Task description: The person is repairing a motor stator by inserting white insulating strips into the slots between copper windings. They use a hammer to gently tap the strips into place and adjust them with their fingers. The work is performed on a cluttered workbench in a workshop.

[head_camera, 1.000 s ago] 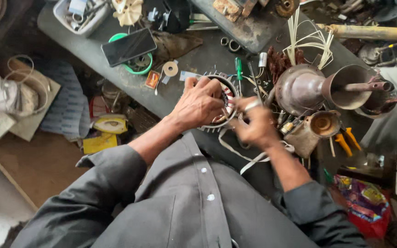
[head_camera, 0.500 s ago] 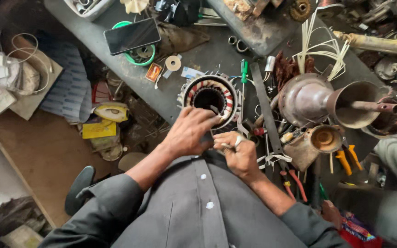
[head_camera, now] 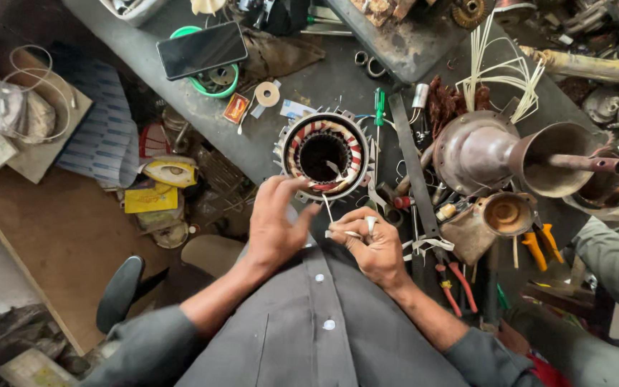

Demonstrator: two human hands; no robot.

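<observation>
My right hand (head_camera: 372,247) is pinched shut on a thin white insulating strip (head_camera: 329,212), thumb and forefinger holding its lower end so that it stands up toward the motor stator (head_camera: 322,154) just ahead of me on the tabletop (head_camera: 180,93). My left hand (head_camera: 275,228) is beside it with the fingers spread wide and empty, the fingertips reaching to the near rim of the stator without gripping it. The stator sits upright with its bore facing me; red and white slot liners line most of the ring of slots, and one white sliver lies loose inside the bore. I see no copper winding in the slots, so I judge the lining to be well along and the coils not yet laid in, with the strip in my hand not yet seated. A green screwdriver (head_camera: 379,106) lies just to the right of the stator, a bundle of pale strips (head_camera: 499,68) farther right, and a rusty motor end housing (head_camera: 481,150) beyond that. Red-handled pliers (head_camera: 453,283) lie near my right wrist, and a dark phone (head_camera: 202,49) rests on a green ring at the far left.
</observation>
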